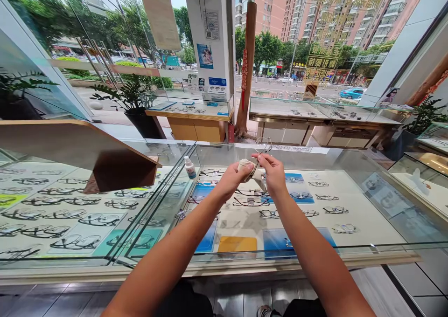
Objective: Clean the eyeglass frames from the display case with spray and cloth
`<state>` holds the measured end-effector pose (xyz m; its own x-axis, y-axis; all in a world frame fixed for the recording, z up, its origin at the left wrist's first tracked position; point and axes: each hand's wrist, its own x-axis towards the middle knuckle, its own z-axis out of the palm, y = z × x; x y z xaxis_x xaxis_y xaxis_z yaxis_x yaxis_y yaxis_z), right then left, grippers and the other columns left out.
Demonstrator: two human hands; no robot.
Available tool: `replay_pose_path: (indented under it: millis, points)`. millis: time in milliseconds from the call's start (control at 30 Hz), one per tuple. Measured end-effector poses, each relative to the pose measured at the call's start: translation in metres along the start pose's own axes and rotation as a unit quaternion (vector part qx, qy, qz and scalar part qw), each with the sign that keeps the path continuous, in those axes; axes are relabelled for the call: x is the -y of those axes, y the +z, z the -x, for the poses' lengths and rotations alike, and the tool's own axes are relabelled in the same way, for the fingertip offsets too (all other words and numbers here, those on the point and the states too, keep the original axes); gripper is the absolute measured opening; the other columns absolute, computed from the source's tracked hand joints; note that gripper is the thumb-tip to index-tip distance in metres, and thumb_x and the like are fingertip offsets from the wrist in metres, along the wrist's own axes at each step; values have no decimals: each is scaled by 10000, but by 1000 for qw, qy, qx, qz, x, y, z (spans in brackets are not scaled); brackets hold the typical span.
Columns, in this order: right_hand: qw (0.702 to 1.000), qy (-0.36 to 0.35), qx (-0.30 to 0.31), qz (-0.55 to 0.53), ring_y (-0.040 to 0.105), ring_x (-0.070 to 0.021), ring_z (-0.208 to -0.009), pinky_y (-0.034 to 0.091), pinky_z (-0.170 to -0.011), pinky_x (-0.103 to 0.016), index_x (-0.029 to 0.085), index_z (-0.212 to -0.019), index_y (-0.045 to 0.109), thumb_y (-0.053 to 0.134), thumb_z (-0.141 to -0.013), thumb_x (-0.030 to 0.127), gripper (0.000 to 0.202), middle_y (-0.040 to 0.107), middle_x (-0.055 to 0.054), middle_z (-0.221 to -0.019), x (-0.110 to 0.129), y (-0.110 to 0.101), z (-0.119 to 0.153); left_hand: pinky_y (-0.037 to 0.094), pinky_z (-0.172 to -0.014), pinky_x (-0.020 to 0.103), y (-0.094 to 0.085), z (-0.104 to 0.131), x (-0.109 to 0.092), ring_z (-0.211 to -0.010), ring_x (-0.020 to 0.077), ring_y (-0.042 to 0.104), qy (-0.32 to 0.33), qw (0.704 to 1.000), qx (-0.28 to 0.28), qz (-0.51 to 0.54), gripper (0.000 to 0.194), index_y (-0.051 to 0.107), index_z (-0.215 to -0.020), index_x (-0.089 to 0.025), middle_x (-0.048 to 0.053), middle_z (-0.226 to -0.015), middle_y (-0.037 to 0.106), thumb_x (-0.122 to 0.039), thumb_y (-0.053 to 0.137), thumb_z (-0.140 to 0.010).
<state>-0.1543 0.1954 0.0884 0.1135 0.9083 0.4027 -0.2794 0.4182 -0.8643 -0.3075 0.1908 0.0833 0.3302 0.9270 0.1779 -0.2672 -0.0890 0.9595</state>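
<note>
pale cloth (245, 165) bunched in left hand (233, 180), pinched between thumb and fingers; thin-rimmed glasses (265, 145) held above glass counter (367, 200), pinched by fingertips of right hand (275, 173). work judged under way: one lens (263, 143) seen uncovered, glasses not yet set down (white bottle (190, 168) stood on counter). whether other lens is wrapped cannot be told.

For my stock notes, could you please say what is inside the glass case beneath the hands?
Eyeglasses with thin frames, blue rectangular cards and a yellow rectangle are visible. The left hand, right hand, forearms and cream cloth hide what lies behind them.
</note>
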Motion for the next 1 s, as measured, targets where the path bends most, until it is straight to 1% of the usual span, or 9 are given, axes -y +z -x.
replay_pose_path:
  millis: [67,200,300,367,467,600,767,900,1000]
  points:
    - [1000,-6,-20,-4,646,-203,-939,496,-867,-342,251,-926,838,781,-849,438,209,819,-49,-1075,1,-4,-3,359,-672,264,1,-1,1,-681,118,501,3,1000,-10,-2,492,677,-947,-147,5,-777,632,-588,837,-798]
    - [997,-14,-76,-32,615,-172,-872,465,-786,-314,240,-930,812,770,-846,442,222,800,-54,-1134,8,-17,-12,425,-815,282,0,-3,1,-861,168,602,30,999,-43,0,515,694,-1028,-172,33,-915,696,-628,803,-817]
    - [992,-20,-105,-63,615,-162,-854,458,-755,-300,237,-922,795,778,-826,433,219,789,-56,-1143,17,-28,-19,398,-746,256,-1,-1,-4,-793,140,556,39,997,-57,-24,481,687,-1019,-183,8,-868,662,-622,781,-845]
    - [990,-23,-121,-75,619,-158,-855,455,-741,-292,238,-918,788,785,-816,430,217,787,-53,-1136,21,-34,-22,367,-670,248,0,4,-10,-723,122,514,17,999,-15,-37,461,675,-1045,-189,-2,-839,631,-601,772,-864]
    - [988,-25,-134,-74,632,-162,-871,457,-729,-287,241,-928,783,781,-819,434,222,783,-52,-1148,25,-40,-25,366,-633,249,8,17,-19,-708,124,532,-32,992,111,-51,469,627,-1122,-210,1,-866,627,-551,803,-853]
    - [989,-27,-132,-63,652,-172,-884,473,-730,-298,241,-939,778,768,-822,443,234,783,-58,-1162,25,-42,-26,402,-658,266,27,35,-21,-725,145,559,-83,956,272,-80,502,531,-1073,-226,-5,-846,631,-497,858,-803]
    - [990,-28,-131,-53,661,-178,-897,472,-739,-310,252,-942,771,754,-825,445,226,786,-47,-1151,28,-42,-25,384,-711,280,45,46,-7,-840,178,548,-11,901,307,-306,472,607,-1012,-223,5,-925,629,-544,860,-775]
    - [990,-32,-128,-56,660,-176,-895,469,-738,-307,256,-947,779,750,-831,433,214,787,-43,-1146,31,-44,-25,387,-776,299,52,48,11,-953,221,571,65,845,346,-402,440,648,-1035,-225,48,-1057,637,-564,826,-818]
    - [990,-48,-122,-57,658,-175,-898,465,-746,-302,249,-932,781,759,-832,424,203,792,-48,-1115,32,-44,-24,349,-714,288,56,48,22,-847,192,553,77,811,375,-442,395,654,-1042,-233,22,-957,619,-526,824,-840]
